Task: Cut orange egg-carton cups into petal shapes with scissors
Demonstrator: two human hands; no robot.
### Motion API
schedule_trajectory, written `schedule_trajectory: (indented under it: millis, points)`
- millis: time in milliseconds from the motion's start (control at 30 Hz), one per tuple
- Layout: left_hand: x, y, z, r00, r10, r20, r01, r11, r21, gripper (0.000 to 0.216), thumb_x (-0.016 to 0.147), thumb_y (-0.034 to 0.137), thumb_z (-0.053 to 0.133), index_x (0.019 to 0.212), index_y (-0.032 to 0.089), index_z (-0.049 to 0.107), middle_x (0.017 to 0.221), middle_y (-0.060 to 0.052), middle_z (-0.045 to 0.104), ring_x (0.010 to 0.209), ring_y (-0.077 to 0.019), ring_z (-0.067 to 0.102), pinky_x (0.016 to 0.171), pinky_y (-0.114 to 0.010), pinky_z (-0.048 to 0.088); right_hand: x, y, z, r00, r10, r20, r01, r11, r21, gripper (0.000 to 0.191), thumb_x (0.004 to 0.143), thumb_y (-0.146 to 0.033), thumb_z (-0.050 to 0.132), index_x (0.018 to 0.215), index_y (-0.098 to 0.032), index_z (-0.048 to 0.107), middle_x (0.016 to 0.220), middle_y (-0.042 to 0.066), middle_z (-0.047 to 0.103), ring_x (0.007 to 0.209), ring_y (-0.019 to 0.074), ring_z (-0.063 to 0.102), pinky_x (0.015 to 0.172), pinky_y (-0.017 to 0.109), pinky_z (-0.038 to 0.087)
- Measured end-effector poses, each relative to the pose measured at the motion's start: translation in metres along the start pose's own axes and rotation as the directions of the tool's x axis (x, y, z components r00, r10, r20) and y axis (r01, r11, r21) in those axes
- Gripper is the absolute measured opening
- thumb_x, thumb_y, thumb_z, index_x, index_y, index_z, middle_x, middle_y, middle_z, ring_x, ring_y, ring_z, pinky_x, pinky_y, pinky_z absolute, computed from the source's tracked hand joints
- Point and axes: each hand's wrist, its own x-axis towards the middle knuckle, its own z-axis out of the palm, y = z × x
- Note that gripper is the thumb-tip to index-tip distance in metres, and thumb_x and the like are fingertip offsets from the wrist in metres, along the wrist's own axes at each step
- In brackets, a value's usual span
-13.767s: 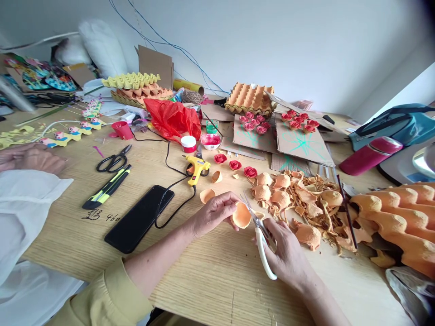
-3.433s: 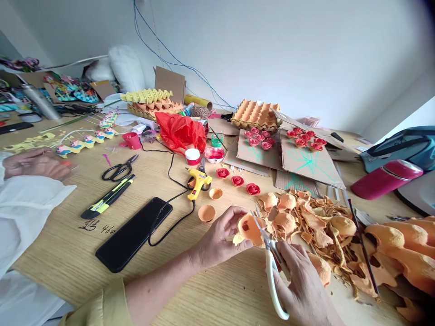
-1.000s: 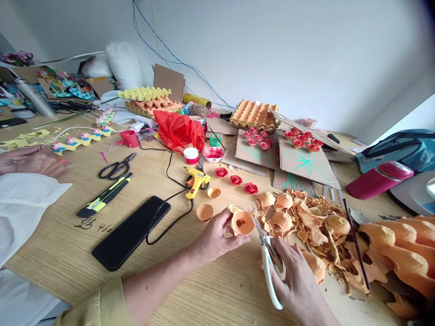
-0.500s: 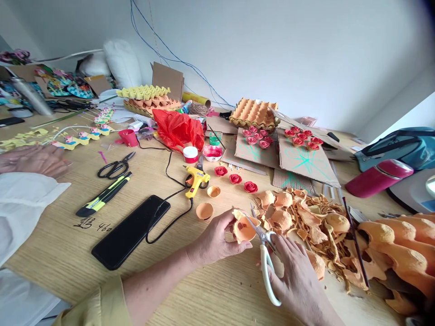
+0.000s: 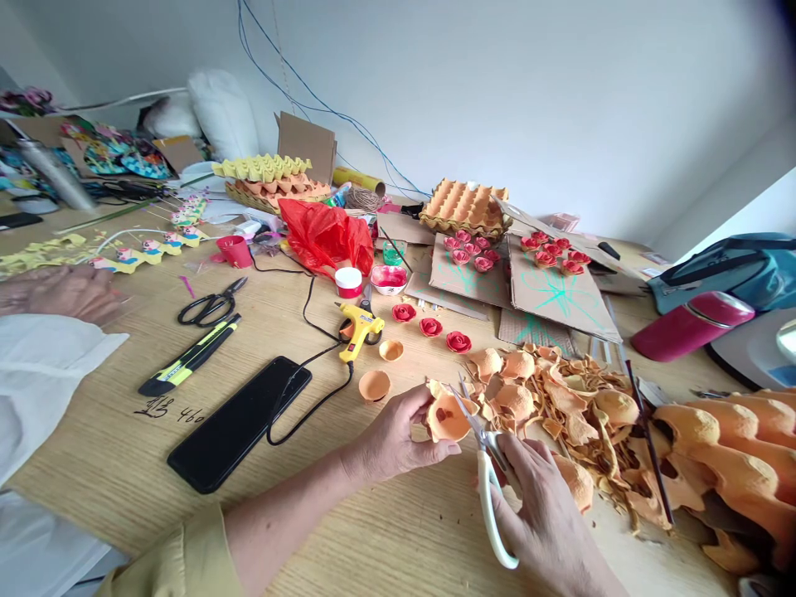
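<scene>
Between the thumb and fingers of my left hand [image 5: 398, 435] is an orange egg-carton cup [image 5: 448, 423], its ragged rim facing me. My right hand [image 5: 540, 502] grips white-handled scissors [image 5: 491, 506], whose blades are apart at the cup's right edge. Two trimmed cups, a larger one [image 5: 374, 386] and a smaller one [image 5: 391, 351], lie just beyond my left hand. Right of the scissors spreads a heap of torn orange carton scraps [image 5: 569, 406] with uncut cups among them. Three red paper-pulp roses [image 5: 431, 327] sit in a row behind the cups.
A yellow glue gun [image 5: 357, 327], black phone [image 5: 240, 423], utility knife [image 5: 190, 355] and black scissors [image 5: 211, 305] lie to the left. Another person's hands [image 5: 65, 294] rest at far left. Cardboard sheets [image 5: 563, 290] with roses stand behind; a red bottle [image 5: 693, 326] and orange egg tray [image 5: 740, 448] are right.
The scissors' handles have spread a little wider and my right hand has shifted slightly down. The cup stays in my left hand, nearly still.
</scene>
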Motion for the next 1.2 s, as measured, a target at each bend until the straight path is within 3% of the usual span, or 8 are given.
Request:
schedule_trajectory:
  millis: [233,500,733,900,1200]
  points:
    - [-0.0003,-0.0007,0.0006,0.999,-0.038,-0.01,0.038,0.998,-0.047,0.041,0.079,0.036,0.075,0.111,0.015,0.06,0.112,-0.01,0.064,0.108,-0.0238,0.061,0.092,-0.032,0.05,-0.0008,-0.0029,-0.0001,1.0,-0.002,-0.024,0.002,1.0,-0.027,0.033,0.098,-0.038,0.053,0.074,-0.024,0.036,0.065,-0.003,0.048,0.065,0.017,0.048,0.061,0.029,0.041]
    - [0.0009,0.0013,0.0012,0.996,-0.054,-0.066,0.042,0.983,-0.181,0.046,0.079,0.029,0.076,0.115,0.019,0.049,0.109,-0.005,0.057,0.103,-0.0163,0.06,0.089,-0.026,0.049,-0.0009,0.0012,0.0032,0.999,0.034,-0.033,-0.034,0.999,-0.026,0.034,0.098,-0.039,0.054,0.073,-0.024,0.036,0.063,-0.003,0.051,0.065,0.0175,0.05,0.06,0.028,0.043]
    - [0.0022,0.0012,0.0017,0.997,0.079,-0.005,-0.08,0.997,-0.015,0.039,0.077,0.026,0.078,0.103,0.017,0.051,0.095,-0.001,0.058,0.085,-0.0111,0.059,0.083,-0.023,0.051,0.0004,0.0046,0.0071,0.999,0.034,-0.016,-0.035,0.999,-0.03,0.022,0.095,-0.034,0.055,0.08,-0.024,0.042,0.07,-0.003,0.055,0.064,0.0173,0.05,0.064,0.031,0.043]
    - [0.0013,0.0018,0.0018,0.997,0.079,0.003,-0.079,0.997,0.017,0.039,0.077,0.026,0.078,0.104,0.017,0.051,0.094,-0.001,0.059,0.085,-0.0116,0.059,0.083,-0.023,0.05,0.002,0.0017,0.0042,1.0,0.016,-0.021,-0.017,0.999,-0.033,0.023,0.096,-0.034,0.053,0.079,-0.024,0.04,0.069,-0.004,0.053,0.063,0.0168,0.051,0.063,0.03,0.042]
    - [-0.0001,-0.0029,0.0034,1.0,0.005,0.005,-0.004,0.979,-0.204,0.041,0.08,0.028,0.077,0.113,0.018,0.054,0.108,-0.004,0.06,0.097,-0.0132,0.061,0.09,-0.024,0.051,0.0014,-0.0031,0.0038,0.998,0.021,-0.053,-0.022,0.999,-0.027,0.032,0.1,-0.041,0.048,0.075,-0.025,0.038,0.065,-0.003,0.05,0.062,0.0166,0.048,0.058,0.028,0.041]
